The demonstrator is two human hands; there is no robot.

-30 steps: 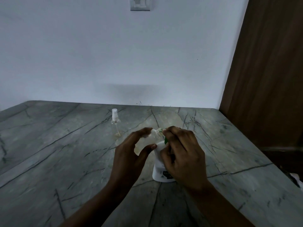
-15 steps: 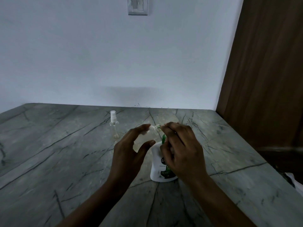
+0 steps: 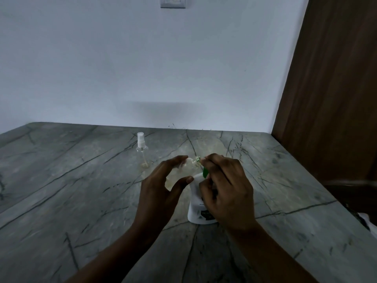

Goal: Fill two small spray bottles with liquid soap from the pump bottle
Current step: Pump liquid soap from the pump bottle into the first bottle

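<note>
Now my left hand (image 3: 161, 186) grips a spray bottle (image 3: 186, 167) at the pump bottle (image 3: 196, 209) spout; my right hand (image 3: 226, 190) clasps its head. Next, I should press gently.

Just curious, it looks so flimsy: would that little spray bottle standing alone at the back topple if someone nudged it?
Probably, and easily. The capped spray bottle is tall and narrow and looks nearly empty, so it is likely light and top-heavy. The stone countertop looks smooth, so it may also slide.
</note>
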